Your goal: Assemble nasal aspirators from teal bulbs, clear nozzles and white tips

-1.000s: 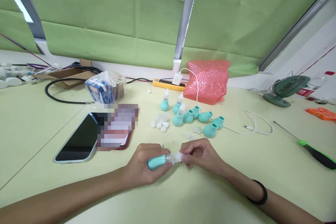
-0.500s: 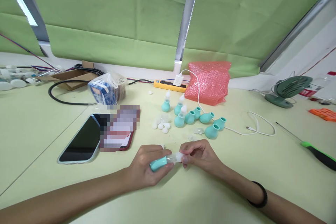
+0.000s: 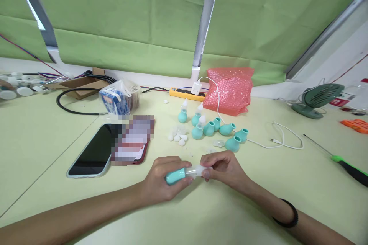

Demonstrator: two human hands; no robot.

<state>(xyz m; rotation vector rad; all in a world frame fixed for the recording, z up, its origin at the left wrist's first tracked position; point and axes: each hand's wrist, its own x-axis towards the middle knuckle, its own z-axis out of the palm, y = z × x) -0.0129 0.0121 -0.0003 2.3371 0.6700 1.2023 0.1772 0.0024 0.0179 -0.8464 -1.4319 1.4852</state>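
"Turquoise bulb (image 3: 174, 176) in the left hand (image 3: 156, 179): how much shows?"

"Just part of its side; the fingers curl around it and hide the rest. It's held over the table (image 3: 115, 218), nearer than the loose bulbs (image 3: 232, 143)."

"And the right hand (image 3: 225, 170)?"

"Its thumb and fingers pinch a frosted white tip (image 3: 200, 170), partly covering it. Between tip and bulb runs a clear tube (image 3: 190, 171). How tightly they fit, I can't tell."

"Textures beyond?"

"Smooth, round-bellied loose bulbs with open necks; shiny, crinkled red bubble wrap (image 3: 228, 92)."
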